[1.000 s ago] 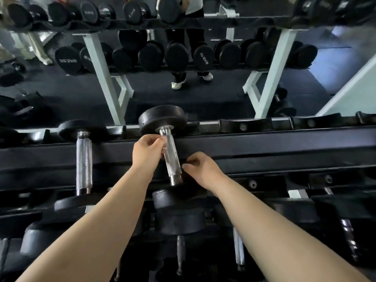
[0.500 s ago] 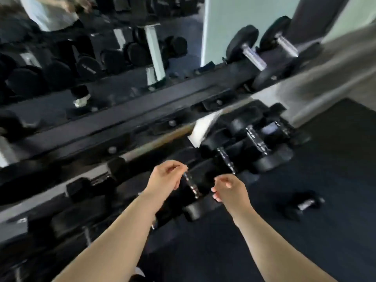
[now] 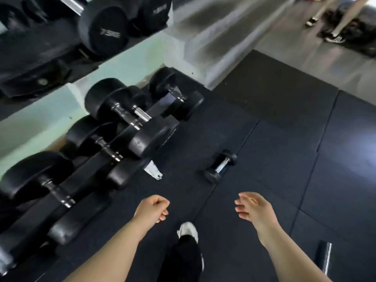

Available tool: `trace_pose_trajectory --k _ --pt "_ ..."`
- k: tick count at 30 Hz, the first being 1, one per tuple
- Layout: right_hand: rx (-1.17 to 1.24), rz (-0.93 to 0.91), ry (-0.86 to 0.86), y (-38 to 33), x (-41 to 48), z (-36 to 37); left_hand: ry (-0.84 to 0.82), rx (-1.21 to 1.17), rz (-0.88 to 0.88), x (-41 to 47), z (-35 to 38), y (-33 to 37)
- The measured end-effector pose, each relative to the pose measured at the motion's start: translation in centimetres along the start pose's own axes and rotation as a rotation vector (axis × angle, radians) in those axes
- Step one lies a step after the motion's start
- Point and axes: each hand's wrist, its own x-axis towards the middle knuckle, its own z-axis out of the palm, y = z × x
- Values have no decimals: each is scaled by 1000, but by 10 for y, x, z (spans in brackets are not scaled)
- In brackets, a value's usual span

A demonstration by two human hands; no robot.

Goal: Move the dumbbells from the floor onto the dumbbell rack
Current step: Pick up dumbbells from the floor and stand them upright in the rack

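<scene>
A small black dumbbell with a chrome handle lies on the dark rubber floor, ahead of both hands. My left hand hangs in the air with its fingers curled in and holds nothing. My right hand is beside it, fingers loose and relaxed, also holding nothing. Both hands are well short of the small dumbbell. The dumbbell rack runs along the left side, its low shelf filled with several large black dumbbells.
My white shoe and dark trouser leg are between my arms. A white rack foot juts onto the mat. A dark cylindrical object lies at the lower right. Another person's legs are at the far top right on the grey floor.
Both hands have let go of the dumbbell placed on the upper rack and dropped away. My view has swung right and down to the floor, bringing the small dumbbell closer.
</scene>
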Motion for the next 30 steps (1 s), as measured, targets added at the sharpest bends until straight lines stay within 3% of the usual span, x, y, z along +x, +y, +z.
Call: trace_pose_trajectory --k 5,8,14,17,22,25,30 --pt "212 143 -36 -1 129 -43 -78 56 -50 103 86 27" --pt "338 182 -63 -3 227 -56 -84 110 18 191 132 55" --pt "366 238 -82 63 417 -42 -48 238 82 377 243 48" --pt "305 276 -107 108 510 -9 -59 435 135 456 300 23" --pt "301 312 -184 162 620 33 -335 872 120 573 337 -4" --pt "321 318 -248 173 657 39 -530 840 -76 611 334 -26" --pt "504 390 -219 182 673 59 -581 956 -49 613 346 -50"
